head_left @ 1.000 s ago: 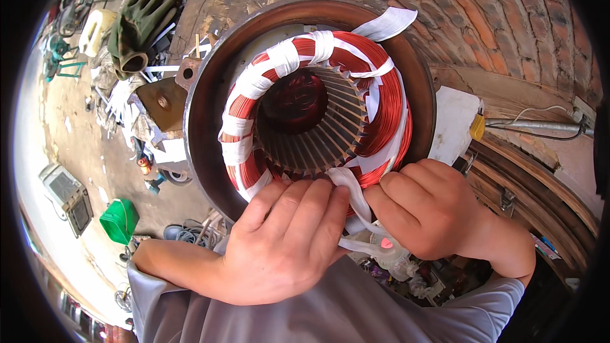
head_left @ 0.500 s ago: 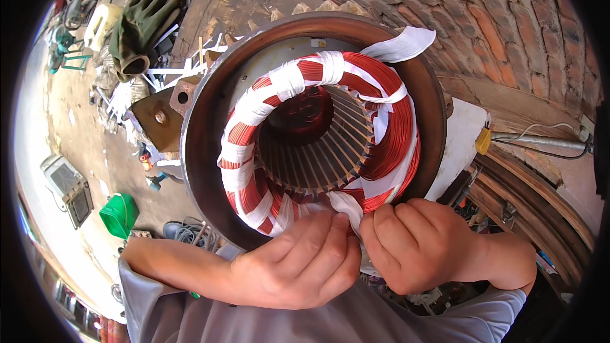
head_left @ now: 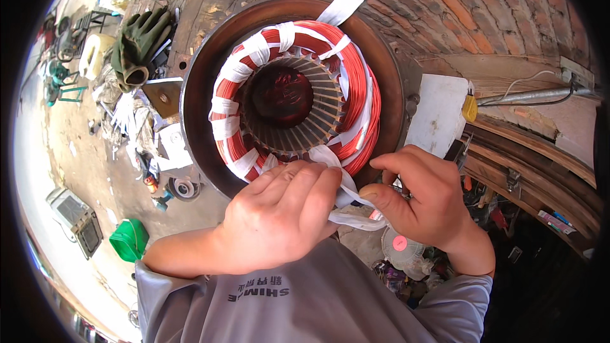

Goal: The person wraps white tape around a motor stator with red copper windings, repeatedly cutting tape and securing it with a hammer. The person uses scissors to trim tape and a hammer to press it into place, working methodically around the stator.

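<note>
A motor stator (head_left: 210, 38) stands in front of me, its round brown housing open at the top. Its ring of red copper windings (head_left: 361, 79) is bound with white cloth tape (head_left: 223, 117) at several places, mostly on the left. At the ring's near edge my left hand (head_left: 279, 209) is closed, pinching a loose white tape strip (head_left: 346, 184). That strip loops toward my right hand (head_left: 426, 197), whose thumb and forefinger are spread apart beside it. The thumb tip lies close to the strip; my other right fingers are curled and partly hidden. My left fingertips are hidden too.
A brick wall (head_left: 457, 6) rises behind. Dark green gloves (head_left: 141, 47) lie at the far left, above paper scraps. A white board (head_left: 438, 114) and stacked timber (head_left: 527, 178) are at the right. A green bucket (head_left: 129, 240) sits on the floor, left. A small fan (head_left: 401, 244) is below.
My right hand has moved off the winding's edge, and its thumb and forefinger have parted. The tape between my hands now hangs in a loop. The whole view has shifted.
</note>
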`<state>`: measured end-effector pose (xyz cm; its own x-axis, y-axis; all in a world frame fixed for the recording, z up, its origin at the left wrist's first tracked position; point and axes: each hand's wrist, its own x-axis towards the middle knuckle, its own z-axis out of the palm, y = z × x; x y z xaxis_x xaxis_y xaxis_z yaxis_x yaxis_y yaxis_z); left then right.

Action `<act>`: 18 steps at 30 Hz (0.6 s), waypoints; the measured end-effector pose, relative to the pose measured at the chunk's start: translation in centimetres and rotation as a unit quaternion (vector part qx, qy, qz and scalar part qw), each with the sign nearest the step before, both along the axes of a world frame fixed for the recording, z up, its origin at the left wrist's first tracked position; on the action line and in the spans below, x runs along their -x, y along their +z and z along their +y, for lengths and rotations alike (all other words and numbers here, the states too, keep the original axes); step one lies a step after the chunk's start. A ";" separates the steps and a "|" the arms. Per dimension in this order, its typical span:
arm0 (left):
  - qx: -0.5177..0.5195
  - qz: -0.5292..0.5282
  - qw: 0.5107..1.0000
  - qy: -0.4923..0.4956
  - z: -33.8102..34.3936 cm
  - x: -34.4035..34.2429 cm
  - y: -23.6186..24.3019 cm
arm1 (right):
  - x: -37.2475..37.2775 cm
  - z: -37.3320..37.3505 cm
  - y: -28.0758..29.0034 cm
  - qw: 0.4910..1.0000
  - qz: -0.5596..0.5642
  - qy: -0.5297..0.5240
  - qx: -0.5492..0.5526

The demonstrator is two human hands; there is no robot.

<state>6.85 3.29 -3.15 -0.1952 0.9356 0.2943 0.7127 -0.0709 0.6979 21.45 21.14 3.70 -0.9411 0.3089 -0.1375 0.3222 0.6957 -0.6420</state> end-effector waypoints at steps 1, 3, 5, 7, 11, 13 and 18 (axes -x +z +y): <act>0.022 -0.003 1.000 -0.010 -0.1 0.2 0.3 | -0.4 -0.7 -0.1 1.000 -0.024 -0.021 -0.002; 0.030 -0.047 0.998 -0.019 0.0 0.6 0.8 | -0.6 -1.8 0.2 0.992 -0.098 -0.059 0.053; 0.081 -0.075 0.993 -0.045 -0.1 1.1 1.7 | -0.7 -2.6 0.3 0.992 -0.097 -0.060 0.045; 0.057 -0.086 0.993 -0.059 0.1 1.7 1.6 | -1.0 -3.5 -0.2 0.994 -0.066 -0.073 0.055; 0.069 -0.084 0.993 -0.040 0.4 1.8 1.5 | -2.4 -4.7 -0.4 0.995 0.024 -0.091 -0.046; 0.083 -0.105 0.990 -0.038 0.6 1.8 1.2 | -3.2 -5.7 -0.1 0.991 0.086 -0.059 -0.087; 0.121 -0.120 0.985 -0.025 1.5 1.7 1.5 | -5.7 -7.8 -3.3 0.968 0.178 -0.031 -0.175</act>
<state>5.11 4.83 -1.64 -0.1835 0.9829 0.0120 0.5251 0.0877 0.8465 27.12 13.33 0.42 -0.8880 0.3356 0.3143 0.1724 0.8767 -0.4490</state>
